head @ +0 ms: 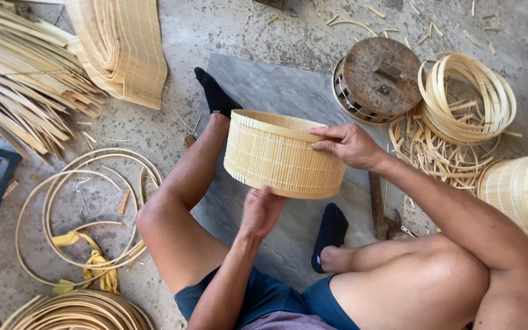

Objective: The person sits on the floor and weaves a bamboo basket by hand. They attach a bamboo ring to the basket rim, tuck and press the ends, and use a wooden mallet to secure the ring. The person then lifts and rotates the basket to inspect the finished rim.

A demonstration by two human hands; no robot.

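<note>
Both hands grip a round bamboo steamer frame (283,153) at centre frame: left hand (261,211) cupped under its lower wall, right hand (348,144) closed over the rim, with bamboo hoops (467,96) at upper right.

Left hand (261,211) palm up, fingers cupped, forearm raised, right hand (346,144) fingers curled in a grip, elbow bent

Round pale bamboo steamer frame (283,153), wall of thin vertical slats, smooth band at rim, open top tilted away, held off the floor between both hands
</note>
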